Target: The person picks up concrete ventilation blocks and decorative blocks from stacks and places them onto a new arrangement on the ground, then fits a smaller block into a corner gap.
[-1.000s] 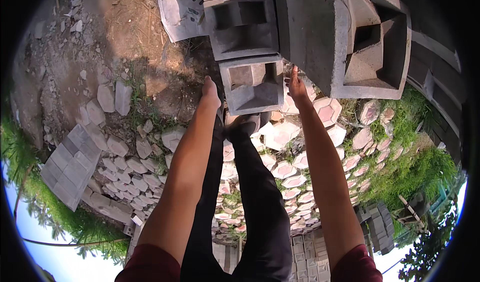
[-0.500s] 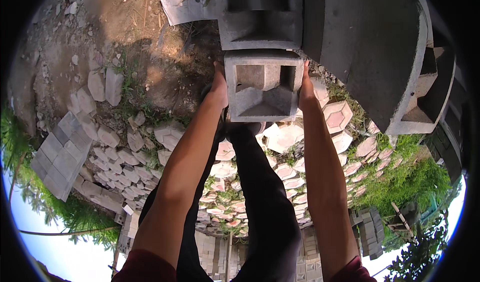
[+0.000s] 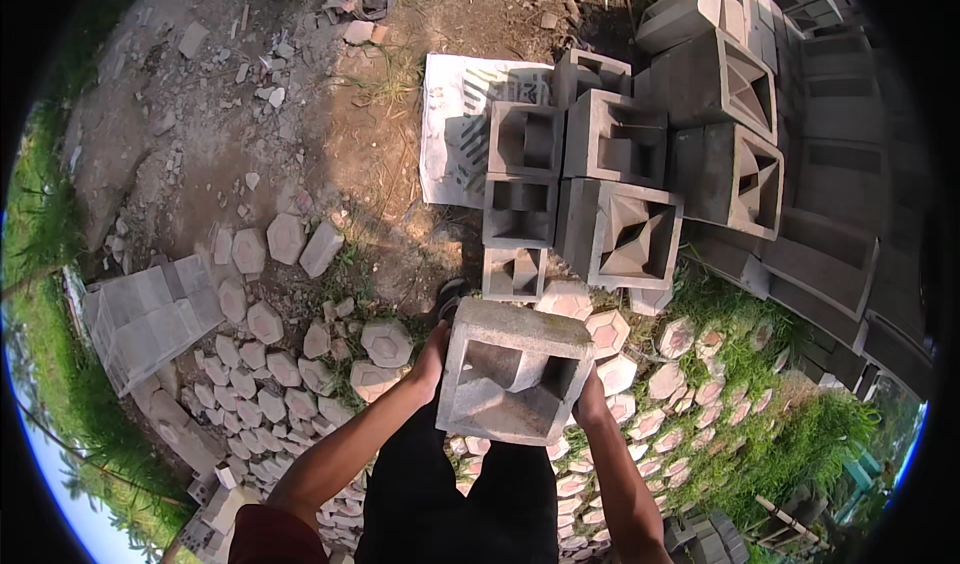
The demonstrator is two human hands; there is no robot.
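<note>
Between my two hands hangs a grey concrete block, hollow and square, with angled fins inside its opening. My left hand is closed on its left side, and my right hand grips the opposite side, its fingers partly hidden. The block is held off the ground in front of my legs, slightly tilted. Just beyond it stands a small stack of similar hollow blocks, some two layers high. The nearest low block sits at the front of the left row.
A white printed sheet lies under the stack's far left. More blocks are piled high on the right. Hexagonal pavers cover the ground around my feet, with grass between them. Flat grey blocks lie at the left.
The held block has come back toward my body, away from the stack, and turned slightly. My arms are bent more, and my view now takes in more of the ground ahead.
</note>
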